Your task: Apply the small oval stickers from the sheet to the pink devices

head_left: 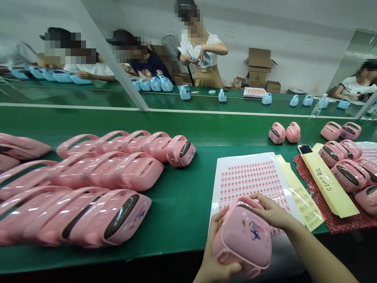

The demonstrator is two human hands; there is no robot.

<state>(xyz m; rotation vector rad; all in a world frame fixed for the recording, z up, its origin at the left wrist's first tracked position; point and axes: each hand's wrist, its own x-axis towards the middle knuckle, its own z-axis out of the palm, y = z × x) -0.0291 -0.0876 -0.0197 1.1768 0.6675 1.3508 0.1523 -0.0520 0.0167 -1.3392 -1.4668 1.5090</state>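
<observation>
A pink plastic case [246, 236] with a handle, a dark oval window and a small cartoon print is held over the table's front edge. My left hand [216, 255] wraps round its left side and lower corner. At its top right, my right hand [271, 210] has its fingers closed on the case near the handle. Under and behind the case lies a white sheet [220, 169] with rows of small red-and-white stickers. Yellow sticker sheets [306, 200] lie to the right of it.
Rows of pink cases [129, 220] fill the left of the green table [182, 196]. More pink cases [347, 175] stand at the right beside a yellow paper stack [330, 184], red bubble wrap [341, 224] and a phone [304, 149]. People work across the line with blue cases [185, 92].
</observation>
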